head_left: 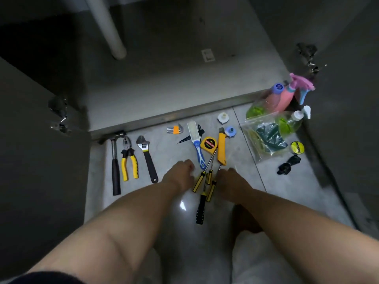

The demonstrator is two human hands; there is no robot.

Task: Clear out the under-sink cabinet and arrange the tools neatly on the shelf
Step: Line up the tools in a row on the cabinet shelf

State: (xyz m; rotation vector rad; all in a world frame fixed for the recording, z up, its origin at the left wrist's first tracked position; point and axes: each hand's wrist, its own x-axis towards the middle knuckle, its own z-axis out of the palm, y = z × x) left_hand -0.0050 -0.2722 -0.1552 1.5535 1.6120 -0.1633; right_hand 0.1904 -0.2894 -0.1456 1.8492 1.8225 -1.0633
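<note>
Both grips unclear | left hand (pixel 180 171) | right hand (pixel 229 179) | screwdrivers (pixel 198 182) between

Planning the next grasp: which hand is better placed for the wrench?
Left. The left hand is just beside the wrench; the right hand is across the screwdrivers, farther off.

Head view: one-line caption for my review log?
Tool sorting: left hand and right hand at the screwdrivers on the floor; hammer, pliers and wrench lie in a row.
</note>
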